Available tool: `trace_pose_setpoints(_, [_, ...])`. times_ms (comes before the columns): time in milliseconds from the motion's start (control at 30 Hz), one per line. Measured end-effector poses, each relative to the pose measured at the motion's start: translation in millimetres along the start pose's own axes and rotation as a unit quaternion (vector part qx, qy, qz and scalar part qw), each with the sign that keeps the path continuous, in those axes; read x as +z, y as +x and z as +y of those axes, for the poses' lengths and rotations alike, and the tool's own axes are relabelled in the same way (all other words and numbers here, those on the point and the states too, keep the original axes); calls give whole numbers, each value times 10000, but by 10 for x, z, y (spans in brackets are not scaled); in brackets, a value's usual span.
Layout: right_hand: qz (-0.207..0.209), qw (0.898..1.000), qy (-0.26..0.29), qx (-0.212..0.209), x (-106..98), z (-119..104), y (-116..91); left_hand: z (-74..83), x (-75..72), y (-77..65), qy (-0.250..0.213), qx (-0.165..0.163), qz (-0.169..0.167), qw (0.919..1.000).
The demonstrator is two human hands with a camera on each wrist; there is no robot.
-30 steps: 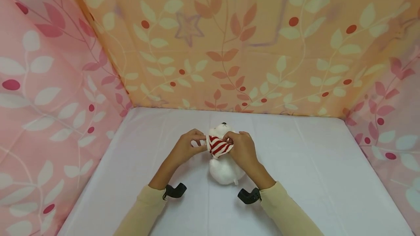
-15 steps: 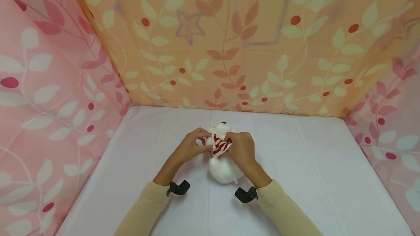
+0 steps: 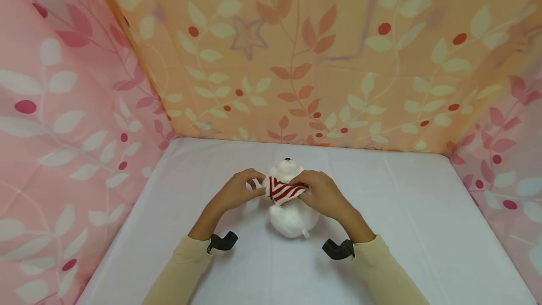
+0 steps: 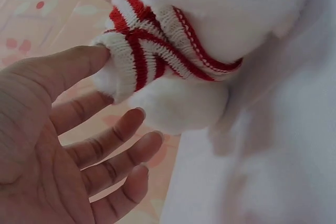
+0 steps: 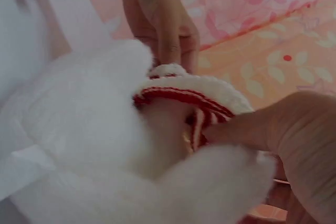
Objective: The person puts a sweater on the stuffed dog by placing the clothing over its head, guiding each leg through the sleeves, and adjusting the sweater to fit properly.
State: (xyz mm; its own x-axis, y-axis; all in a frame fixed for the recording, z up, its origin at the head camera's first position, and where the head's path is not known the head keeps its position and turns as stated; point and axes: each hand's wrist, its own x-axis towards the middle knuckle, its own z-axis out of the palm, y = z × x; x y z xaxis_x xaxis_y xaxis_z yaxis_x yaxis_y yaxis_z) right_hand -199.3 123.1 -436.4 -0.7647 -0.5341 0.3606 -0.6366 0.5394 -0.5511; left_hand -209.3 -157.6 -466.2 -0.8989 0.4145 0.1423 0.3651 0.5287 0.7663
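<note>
A white plush bear [image 3: 292, 220] lies on the table, its black nose toward the back. A red-and-white striped knitted sweater [image 3: 282, 191] is round its upper body. My left hand [image 3: 241, 189] pinches the sweater's white cuff [image 4: 122, 66] between thumb and forefinger, with white fur showing in it; the other fingers spread loosely. On the other side my right hand [image 3: 323, 194] grips the sweater's edge and draws it out to the right. In the right wrist view, the thumb reaches inside the sweater's open hem [image 5: 194, 90], beside a plush limb [image 5: 220, 182]. Some right fingertips are hidden.
A white cloth covers the table [image 3: 406, 229]. Floral curtains stand close around it, an orange one [image 3: 338, 79] behind and pink ones [image 3: 63, 154] at the sides. A black wrist mount [image 3: 223, 241] sits at each cuff of the sleeves.
My left hand moved inward with the cuff, then back left. The right hand has shifted right, and the sweater now stretches wider between the hands. The bear's body stays nearly in place.
</note>
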Motion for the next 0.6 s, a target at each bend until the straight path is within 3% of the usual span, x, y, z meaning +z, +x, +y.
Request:
trace_pose_setpoints(100, [-387,9978,490,-210,-110,35,-62,6,-25,-9,-30,13,-127,9999])
trace_pose_setpoints(200, [-530,9935,1012,-31,-149,27,-80,19,-29,-11,-50,-93,-153,9998])
trace_pose_setpoints(267, [-453,9929,1075,247,-126,2,-69,34,-21,-8,-32,-169,-109,9998])
trace_pose_setpoints(400, [-252,9982,97,543,-19,-55,-30,62,15,11,93,-171,111,9998])
trace_pose_setpoints(500, [-214,9958,-807,366,59,-79,-11,83,46,20,209,-157,294,9992])
trace_pose_setpoints(600, [-141,9933,-1131,173,98,-94,-3,88,63,27,328,-197,444,9983])
